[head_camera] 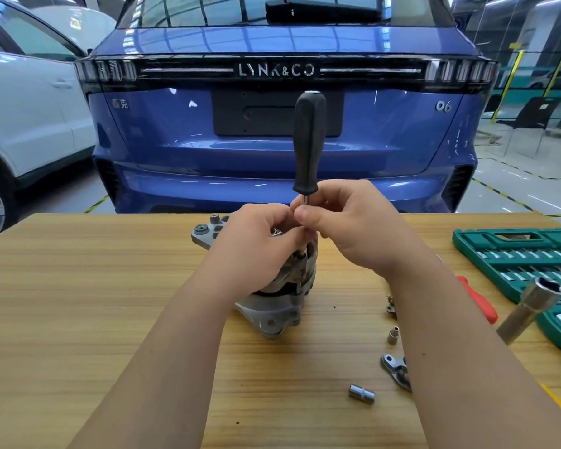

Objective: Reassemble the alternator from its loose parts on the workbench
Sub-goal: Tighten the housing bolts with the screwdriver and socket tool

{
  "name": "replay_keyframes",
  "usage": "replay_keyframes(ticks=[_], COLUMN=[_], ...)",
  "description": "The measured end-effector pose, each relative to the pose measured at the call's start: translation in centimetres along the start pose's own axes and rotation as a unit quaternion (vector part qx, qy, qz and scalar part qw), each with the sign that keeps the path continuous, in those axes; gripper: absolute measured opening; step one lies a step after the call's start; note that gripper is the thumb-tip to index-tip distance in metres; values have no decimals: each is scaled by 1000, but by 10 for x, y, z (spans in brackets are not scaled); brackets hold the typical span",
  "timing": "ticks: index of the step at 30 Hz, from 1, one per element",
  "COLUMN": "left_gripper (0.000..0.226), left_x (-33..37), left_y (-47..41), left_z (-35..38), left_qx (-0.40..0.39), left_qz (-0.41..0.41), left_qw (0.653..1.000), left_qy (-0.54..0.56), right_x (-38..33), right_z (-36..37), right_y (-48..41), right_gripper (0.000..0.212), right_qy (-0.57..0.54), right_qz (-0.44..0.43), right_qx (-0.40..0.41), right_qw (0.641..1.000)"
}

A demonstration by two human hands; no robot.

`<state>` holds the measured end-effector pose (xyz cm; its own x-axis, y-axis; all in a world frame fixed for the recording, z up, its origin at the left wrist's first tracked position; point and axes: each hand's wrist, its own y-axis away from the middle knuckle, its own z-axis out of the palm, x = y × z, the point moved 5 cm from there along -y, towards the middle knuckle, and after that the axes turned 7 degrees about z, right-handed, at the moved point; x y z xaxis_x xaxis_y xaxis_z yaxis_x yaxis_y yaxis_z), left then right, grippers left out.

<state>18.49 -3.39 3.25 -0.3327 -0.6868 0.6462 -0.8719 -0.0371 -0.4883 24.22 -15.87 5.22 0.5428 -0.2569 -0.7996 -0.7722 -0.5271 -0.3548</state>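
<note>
Head view: driver (308, 144) upright on alternator (272, 309), both grips closed.
The left grip (259, 234) clasps the alternator top; the right grip (353, 228) pinches the driver shaft under its black handle. The alternator stands centrally on the surface (78, 286).

Cups the alternator (274, 311) top with curled left hand (258, 243); pinches a screwdriver (308, 144) shaft just above the alternator with right hand (353, 228).

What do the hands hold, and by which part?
The right hand pinches the screwdriver by its metal shaft, under the handle; what the left hand grips is hidden.
</note>
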Motion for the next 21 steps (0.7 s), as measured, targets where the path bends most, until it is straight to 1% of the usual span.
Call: replay_keyframes(ticks=[2, 3, 4, 6, 8, 9, 12, 13, 14, 15, 16, 17, 19, 21], left_gripper=[10, 8, 8, 14, 10, 8, 12, 16, 20, 19, 14, 9, 8, 10], left_x=[-1, -2, -2, -1, 0, 0, 0, 0, 1, 1, 3, 3, 3, 2], left_y=[0, 0, 0, -1, -1, -1, 0, 0, 0, 0, 0, 0, 0, 1], left_z=[2, 3, 3, 2, -1, -1, 2, 3, 4, 3, 1, 0, -2, -2], left_qx=[-20, -14, 1, 39, 47, 35, -18, -18, -1, 26, 50, 59, 44, 23], left_qz=[-3, -3, -5, -3, 4, 6, 5, 5, 5, 6, 10, 16, 20, 15], left_qw=[1000, 1000, 1000, 999, 999, 999, 1000, 1000, 1000, 999, 998, 998, 999, 1000], left_qy=[1, -6, -14, -22, -11, -1, 14, 2, -12, -22, -26, -28, -17, -9], right_x=[2, 3, 4, 4, 2, 1, 2, 3, 4, 5, 4, 3, 0, 0], right_z=[2, 3, 4, 5, 3, 1, 2, 3, 3, 2, 2, 2, 2, 1], right_y=[-2, -2, -2, -2, -1, -1, -1, -2, -2, -2, -2, -2, -1, -2], right_gripper=[15, 21, 23, 17, 4, 3, 9, 11, 13, 13, 12, 10, 8, 9], right_qy=[4, 1, -5, 0, -7, -16, -23, -27, -29, -24, -15, -8, -7, -21], right_qz=[-2, 6, 15, 17, 4, -3, -1, 11, 20, 22, 19, 12, -2, -3], right_qx=[53, 80, 87, 50, 8, 8, 50, 59, 61, 57, 45, 28, 13, 30], right_qw=[999, 997, 996, 999, 1000, 1000, 998, 998, 997, 998, 999, 1000, 1000, 999])
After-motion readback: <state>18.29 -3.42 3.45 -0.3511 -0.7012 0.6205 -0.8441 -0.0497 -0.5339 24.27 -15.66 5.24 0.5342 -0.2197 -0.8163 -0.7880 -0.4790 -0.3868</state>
